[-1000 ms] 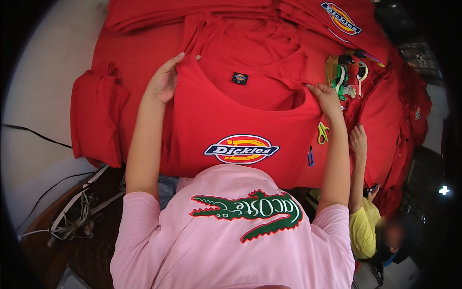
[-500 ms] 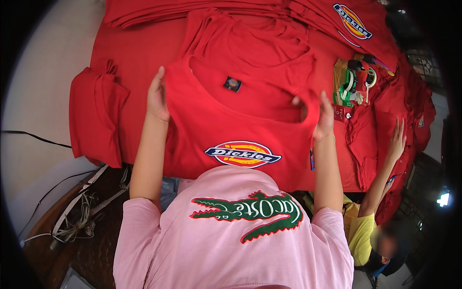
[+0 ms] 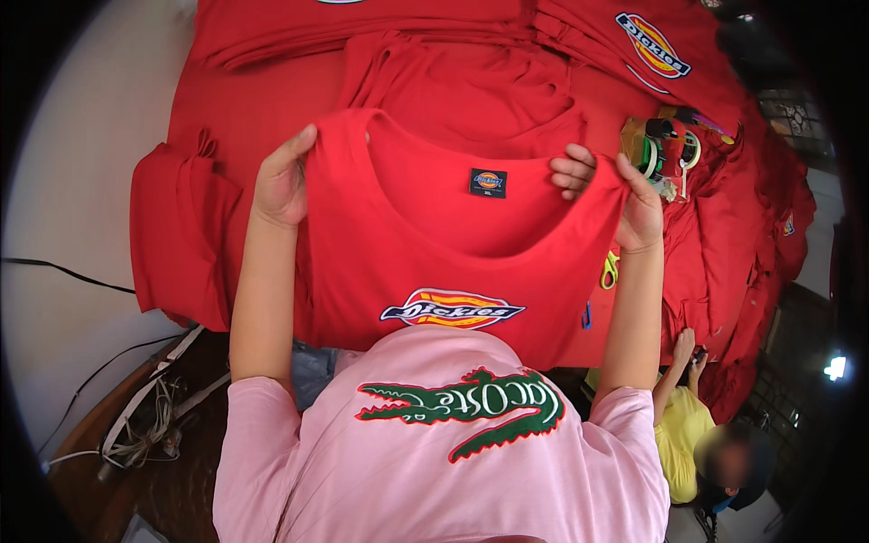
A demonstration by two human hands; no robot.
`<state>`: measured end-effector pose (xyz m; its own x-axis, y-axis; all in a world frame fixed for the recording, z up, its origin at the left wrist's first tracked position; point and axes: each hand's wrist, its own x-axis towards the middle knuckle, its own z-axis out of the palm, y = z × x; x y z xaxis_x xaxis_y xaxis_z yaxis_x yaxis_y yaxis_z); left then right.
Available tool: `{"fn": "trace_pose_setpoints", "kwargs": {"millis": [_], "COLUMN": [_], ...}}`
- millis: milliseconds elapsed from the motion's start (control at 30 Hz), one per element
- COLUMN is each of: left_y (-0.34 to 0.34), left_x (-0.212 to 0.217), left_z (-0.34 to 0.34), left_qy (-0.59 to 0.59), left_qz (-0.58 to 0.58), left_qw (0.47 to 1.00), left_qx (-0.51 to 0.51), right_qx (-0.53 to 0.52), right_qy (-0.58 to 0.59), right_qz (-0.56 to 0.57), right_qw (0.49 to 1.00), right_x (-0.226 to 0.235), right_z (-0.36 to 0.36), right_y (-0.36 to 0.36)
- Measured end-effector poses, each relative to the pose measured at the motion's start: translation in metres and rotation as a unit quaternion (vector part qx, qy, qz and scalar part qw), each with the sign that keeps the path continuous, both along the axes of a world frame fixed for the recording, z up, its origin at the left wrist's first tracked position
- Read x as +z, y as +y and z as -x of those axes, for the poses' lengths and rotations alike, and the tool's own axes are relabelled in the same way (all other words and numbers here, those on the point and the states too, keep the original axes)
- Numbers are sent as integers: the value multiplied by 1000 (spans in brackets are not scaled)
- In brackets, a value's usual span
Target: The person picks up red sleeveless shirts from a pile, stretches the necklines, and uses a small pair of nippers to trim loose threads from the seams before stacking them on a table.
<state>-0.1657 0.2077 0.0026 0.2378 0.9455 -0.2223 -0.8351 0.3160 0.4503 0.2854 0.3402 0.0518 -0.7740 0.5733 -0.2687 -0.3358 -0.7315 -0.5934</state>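
A red t-shirt [image 3: 425,253] with a dark neck label and a printed oval chest badge is held up by its shoulders in front of me. My left hand [image 3: 282,176] grips the left shoulder seam. My right hand [image 3: 625,195] pinches the right shoulder and collar edge, fingers curled over the fabric. The shirt hangs down toward my pink top, its lower hem hidden behind my chest. Beneath it lies a table covered with more red shirts [image 3: 462,86].
A folded red stack [image 3: 181,231] lies at the table's left edge. Tape rolls [image 3: 665,149] and a yellow-handled tool [image 3: 611,269] rest at the right. A person in a yellow top [image 3: 683,425] sits low at the right. Cables [image 3: 136,425] lie on the floor at left.
Both hands went from pressing the shirt flat on the table to gripping its shoulders and lifting it up toward me. The seated person's raised hand has dropped.
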Motion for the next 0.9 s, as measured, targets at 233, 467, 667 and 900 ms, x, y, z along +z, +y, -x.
{"fn": "trace_pose_setpoints", "kwargs": {"millis": [233, 467, 667, 900], "left_y": [13, 10, 10, 44], "left_x": [-44, -38, -48, -67], "left_z": [5, -2, -17, 9], "left_qy": [120, 43, 66, 99], "left_qz": [218, 138, 94, 139], "left_qw": [960, 984, 992, 985], "left_qx": [130, 101, -60, 38], "right_qx": [-69, -141, -224, -135], "right_qy": [-40, -204, -245, -592], "right_qz": [49, 39, 56, -301], "right_qw": [996, 968, 942, 735], "right_x": [-22, -45, -53, -92], "right_z": [-2, -2, 6, -7], "right_y": [4, 13, 9, 16]}}
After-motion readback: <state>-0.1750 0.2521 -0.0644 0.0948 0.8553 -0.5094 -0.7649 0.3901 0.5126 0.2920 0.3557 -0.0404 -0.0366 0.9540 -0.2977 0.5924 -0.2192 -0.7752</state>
